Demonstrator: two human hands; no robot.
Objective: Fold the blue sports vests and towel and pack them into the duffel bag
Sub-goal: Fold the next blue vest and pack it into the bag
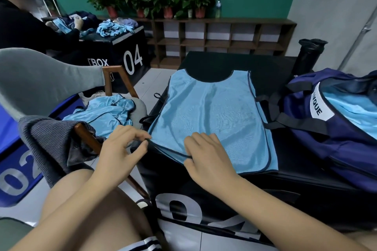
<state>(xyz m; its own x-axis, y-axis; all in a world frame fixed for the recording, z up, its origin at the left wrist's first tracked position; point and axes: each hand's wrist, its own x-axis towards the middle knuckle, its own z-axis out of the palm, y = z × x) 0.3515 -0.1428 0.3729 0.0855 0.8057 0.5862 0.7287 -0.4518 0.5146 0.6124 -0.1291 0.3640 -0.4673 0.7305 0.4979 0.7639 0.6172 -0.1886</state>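
Two grips are on one hem. The left grip pinches the dark-trimmed near-left corner of the light blue mesh sports vest between thumb and fingertips. The right grip has its fingers bent over the same edge nearer the middle, thumb tucked at the trim. The short stretch of hem between them is lifted and taut, which looks like the start of a fold away from the body.

The vest itself lies flat on the black padded box, neckline at the far end. It is spread out that way, I'd say, so the fold goes over square rather than bunching.

Just to the right on the box sits the navy blue duffel bag, mouth open, with folded blue cloth already showing inside.

Off to the left, a crumpled heap of more blue vests waits on the wooden-framed chair. The grey ribbed towel hangs over its arm, not yet folded, so plenty is left to do.
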